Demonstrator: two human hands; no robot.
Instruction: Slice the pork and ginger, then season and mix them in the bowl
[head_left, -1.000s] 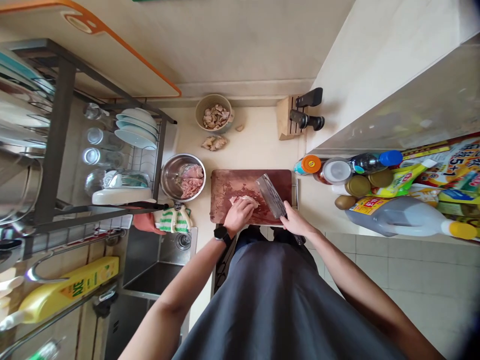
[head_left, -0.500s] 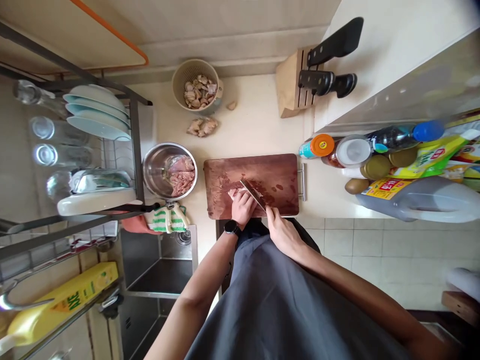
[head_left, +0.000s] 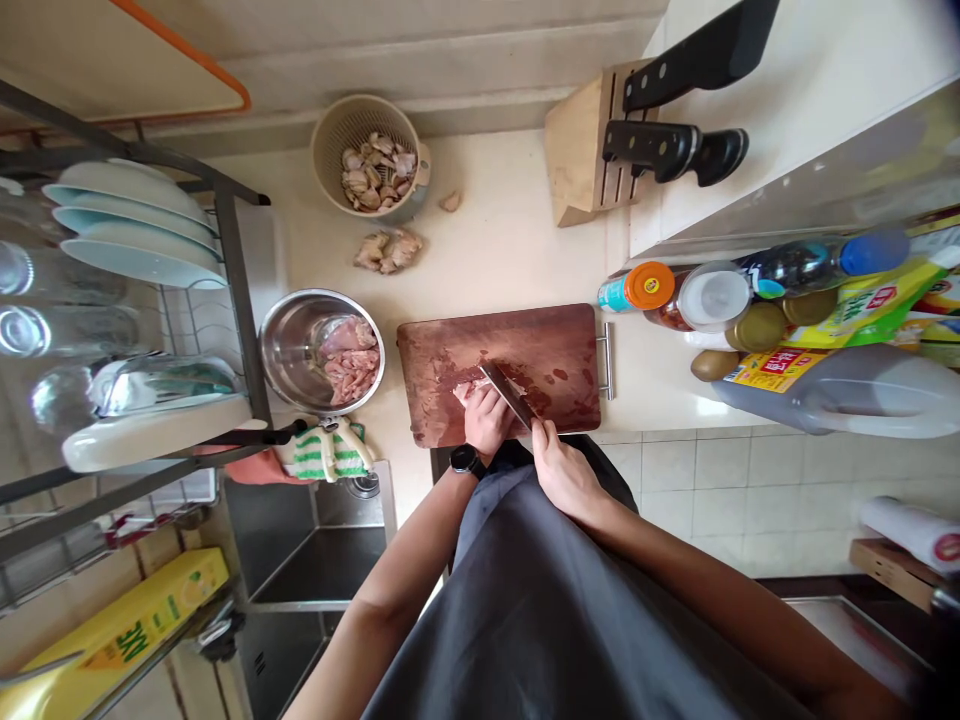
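Note:
On the brown cutting board (head_left: pixel 442 345), my left hand (head_left: pixel 487 412) presses down with bent fingers on a piece of raw meat (head_left: pixel 464 391). Part of that meat is hidden under the fingers. My right hand (head_left: pixel 564 468) is wrapped round the handle of a knife (head_left: pixel 508 394). Its blade slants up and to the left, close beside the left fingertips and over the meat. Wet patches mark the board around the blade. Left of the board, a steel bowl (head_left: pixel 286 345) contains cut raw meat (head_left: pixel 352 368).
Behind the board are a colander (head_left: pixel 324 150) of garlic cloves, ginger (head_left: pixel 388 250) and a knife block (head_left: pixel 574 150). Jars and a large jug (head_left: pixel 832 390) line the right side. A dish rack (head_left: pixel 244 300) and a sink (head_left: pixel 315 565) lie to the left.
My view has shifted slightly, so the surroundings sit differently in the picture. The knife has tilted a little and more of its blade face shows. Both hands remain at the meat.

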